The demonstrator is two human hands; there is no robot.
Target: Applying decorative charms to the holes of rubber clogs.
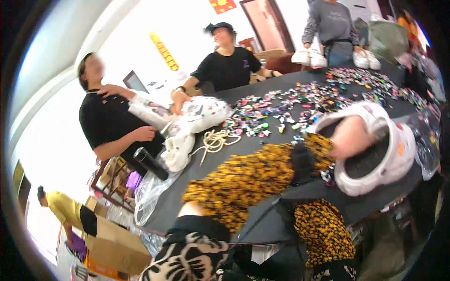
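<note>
Two forearms in orange-and-black patterned sleeves come in from the near edge on my feed. Left hand is shoved inside a white clog shoe at the near right of the dark worktop, fingers curled in the opening; I can't tell how tight the grip is. Right hand I can't find: that sleeve ends under the worktop edge, state unknown. A black band or hair tie sits round the left sleeve near the wrist, blurred.

Mid left on the worktop: a loose coil of cream cord, another white clog just left of it, and a black cylinder flask beside clear plastic bags hanging off the left edge. Past the cord lies a wide scatter of small coloured charms, running to the far right.

One person in a black shirt stands at the left holding a white bag; a second in black sits at the far side, hands on a bulging white printed bag. A third person in grey stands far right by pairs of white clogs. Near left, on the floor, someone in yellow bends by a cardboard box.
</note>
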